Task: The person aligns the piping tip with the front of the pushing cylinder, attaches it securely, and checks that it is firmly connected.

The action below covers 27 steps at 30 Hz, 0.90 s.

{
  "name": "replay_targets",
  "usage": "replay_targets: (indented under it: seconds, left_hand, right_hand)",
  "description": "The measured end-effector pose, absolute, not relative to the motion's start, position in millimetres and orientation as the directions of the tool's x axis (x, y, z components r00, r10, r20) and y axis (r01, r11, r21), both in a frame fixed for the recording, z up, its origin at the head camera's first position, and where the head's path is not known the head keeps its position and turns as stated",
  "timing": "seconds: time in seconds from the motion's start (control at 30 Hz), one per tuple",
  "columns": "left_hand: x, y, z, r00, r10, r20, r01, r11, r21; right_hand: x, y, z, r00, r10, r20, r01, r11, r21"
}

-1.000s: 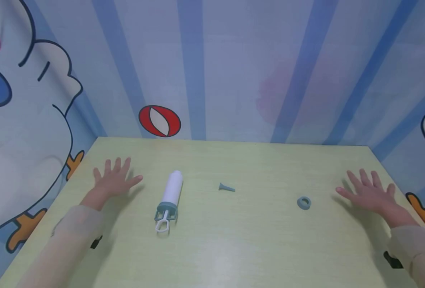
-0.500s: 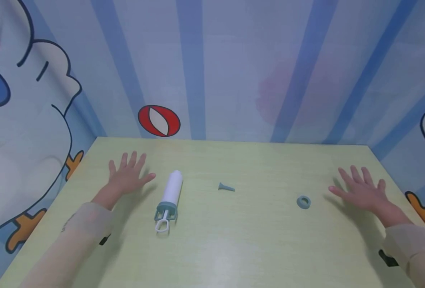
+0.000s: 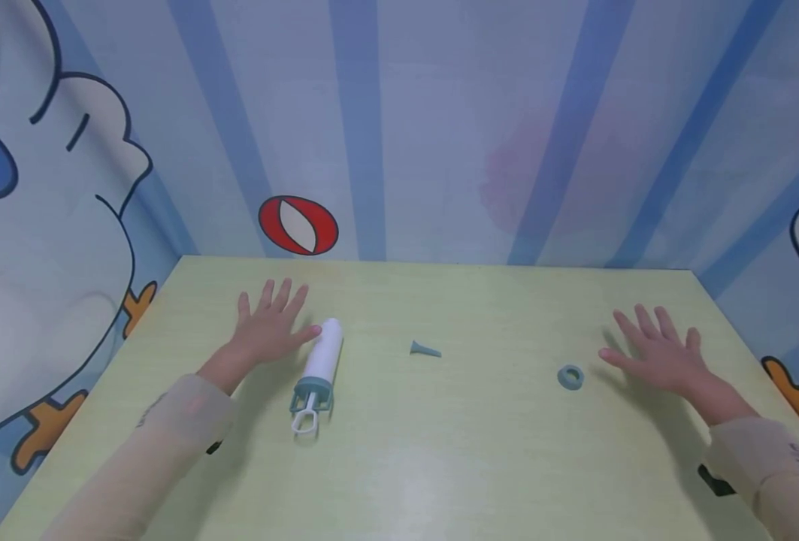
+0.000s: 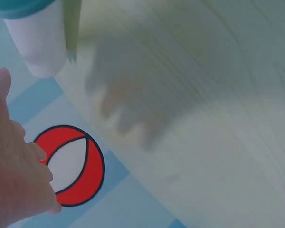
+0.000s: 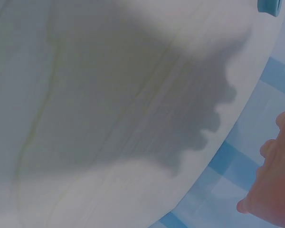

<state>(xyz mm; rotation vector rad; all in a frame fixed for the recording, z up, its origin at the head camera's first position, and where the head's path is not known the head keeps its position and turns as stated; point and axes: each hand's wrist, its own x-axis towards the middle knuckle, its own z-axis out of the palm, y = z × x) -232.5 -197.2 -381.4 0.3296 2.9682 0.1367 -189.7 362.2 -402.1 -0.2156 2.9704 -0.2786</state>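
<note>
A white tube with a blue-grey collar and a looped white plunger handle, like a large syringe (image 3: 322, 361), lies on the left part of the table. My left hand (image 3: 267, 330), fingers spread, hovers beside it; in the head view the thumb overlaps its far end. That white barrel (image 4: 40, 42) also shows in the left wrist view, apart from the fingers. Toward the middle lies a small blue-grey flared nozzle-like piece (image 3: 425, 349). A blue-grey ring (image 3: 570, 377) rests farther right. My right hand (image 3: 659, 352) is above the table just right of the ring, fingers spread, holding nothing.
The pale wooden table (image 3: 480, 451) ends at a blue striped backdrop (image 3: 440, 135) behind. Cartoon-printed panels (image 3: 47, 270) flank both sides. Each forearm wears a light sleeve (image 3: 169, 436), with a small dark object under the cuff.
My left hand has moved right, up to the syringe-like tube. The right hand has moved left, closer to the ring. The tube, nozzle-like piece and ring stay in place.
</note>
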Motion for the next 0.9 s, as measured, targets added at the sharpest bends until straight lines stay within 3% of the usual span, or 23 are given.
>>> replay_targets:
  seconds: [0.9]
  left_hand:
    - [-226,-117,-387,-0.871,0.485,-0.074,0.477,0.873,0.105]
  right_hand:
    - [-189,322,-414,-0.963,-0.265,-0.055,-0.249,0.947,-0.202]
